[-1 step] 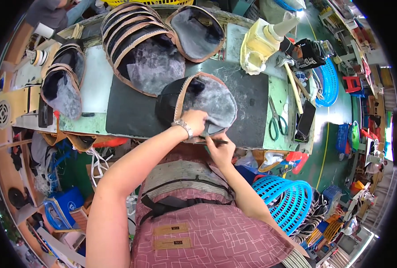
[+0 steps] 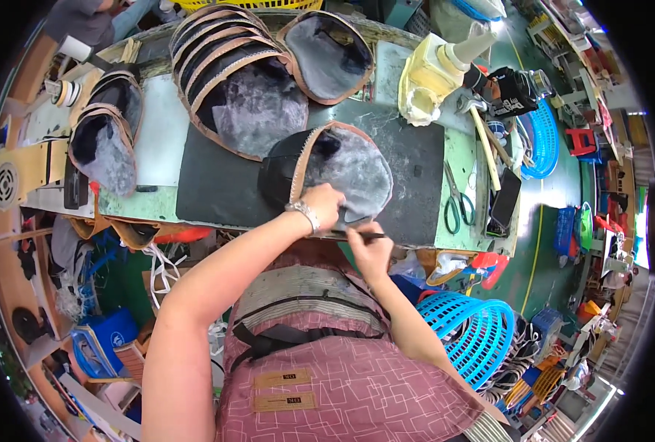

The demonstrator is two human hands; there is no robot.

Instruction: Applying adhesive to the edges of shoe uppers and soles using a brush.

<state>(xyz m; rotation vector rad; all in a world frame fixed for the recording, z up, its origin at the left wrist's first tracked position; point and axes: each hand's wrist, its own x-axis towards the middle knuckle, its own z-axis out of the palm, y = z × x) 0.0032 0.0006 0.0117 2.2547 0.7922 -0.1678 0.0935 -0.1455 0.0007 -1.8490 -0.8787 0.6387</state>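
Two bare hands at the near edge of the counter (image 2: 455, 141), beyond a patterned maroon apron (image 2: 335, 379); blue basket (image 2: 475, 339) below, to the right. Right hand (image 2: 370, 254): grip clamped on a slim dark tool (image 2: 374, 235), fingers bunched, just off the work's near edge. Left hand (image 2: 323, 206), metal band (image 2: 303, 212) at the wrist: fingers curled at the near-left edge of the lined piece; can't tell if that grip is closed on it. Lined piece (image 2: 353, 173), black shell with grey fleece inside, sits tilted at the near part of the black mat (image 2: 217, 184), opening toward the right. Right of the mat: scissors (image 2: 454, 206), then a flat black device (image 2: 503, 202). Farther: hammer (image 2: 483, 147) and pale yellow container (image 2: 424, 81) on the right; small lined pieces (image 2: 106, 155) on the left; nested stack of lined pieces (image 2: 261, 107) behind the work; yellow basket (image 2: 253, 4) at the far edge.
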